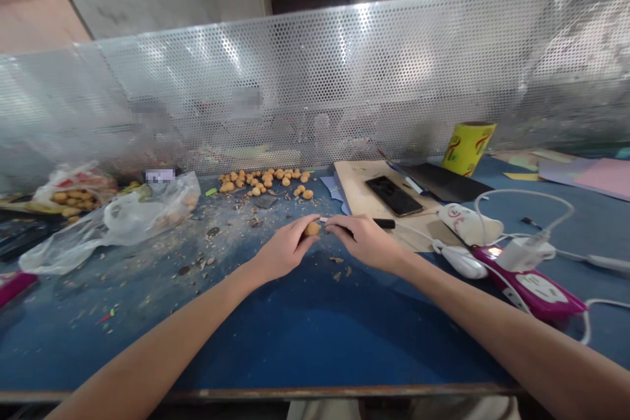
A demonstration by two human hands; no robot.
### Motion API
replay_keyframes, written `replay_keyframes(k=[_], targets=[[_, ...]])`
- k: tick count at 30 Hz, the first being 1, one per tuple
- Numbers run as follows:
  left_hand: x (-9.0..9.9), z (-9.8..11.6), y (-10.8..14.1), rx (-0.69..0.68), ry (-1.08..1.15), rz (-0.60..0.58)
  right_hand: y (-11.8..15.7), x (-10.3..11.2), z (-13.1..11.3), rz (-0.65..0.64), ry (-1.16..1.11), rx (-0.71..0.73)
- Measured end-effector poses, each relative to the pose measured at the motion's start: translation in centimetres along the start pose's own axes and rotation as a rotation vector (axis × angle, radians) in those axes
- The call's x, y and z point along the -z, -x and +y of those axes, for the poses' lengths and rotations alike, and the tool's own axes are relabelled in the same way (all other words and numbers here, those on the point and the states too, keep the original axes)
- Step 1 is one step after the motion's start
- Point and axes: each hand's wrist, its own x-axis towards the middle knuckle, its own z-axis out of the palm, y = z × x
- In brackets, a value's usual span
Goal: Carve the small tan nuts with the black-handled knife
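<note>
In the head view, my left hand [285,248] is closed around a small round tan ball [312,229], which looks like a small gourd or nut. My right hand [365,241] grips a slim knife-like tool whose black handle [384,224] sticks out to the right. A short pale tip shows between the two hands, close to the ball; whether it touches cannot be made out. Behind my hands, a cluster of similar tan balls [266,178] lies on the blue table [305,321], with dry scraps scattered to the left.
A clear plastic bag [123,220] lies at left, near another bag of tan balls [79,198]. At right are a phone [394,195] on a brown board, a yellow roll [467,149], and a magenta power strip [546,292] with white cables. A perforated metal screen [315,92] stands behind.
</note>
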Motion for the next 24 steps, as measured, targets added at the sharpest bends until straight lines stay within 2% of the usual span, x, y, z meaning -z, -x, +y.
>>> replay_keyframes(k=[8,11,13,19,24], targets=[[0.1,-0.8,0.0,-0.046,-0.127,-0.122,0.0,0.0,1.1,-0.063,0.206,0.183],[0.3,-0.9,-0.1,-0.113,-0.209,-0.160,0.0,0.0,1.2,-0.107,0.228,0.172],[0.3,-1.0,-0.1,-0.131,-0.231,-0.161,0.1,-0.1,1.1,-0.130,0.144,0.124],[0.2,-1.0,0.0,-0.045,-0.129,-0.119,0.0,-0.5,0.5,-0.099,-0.194,-0.108],[0.5,-1.0,-0.1,-0.069,-0.089,-0.092,0.0,-0.9,0.6,-0.145,-0.404,-0.164]])
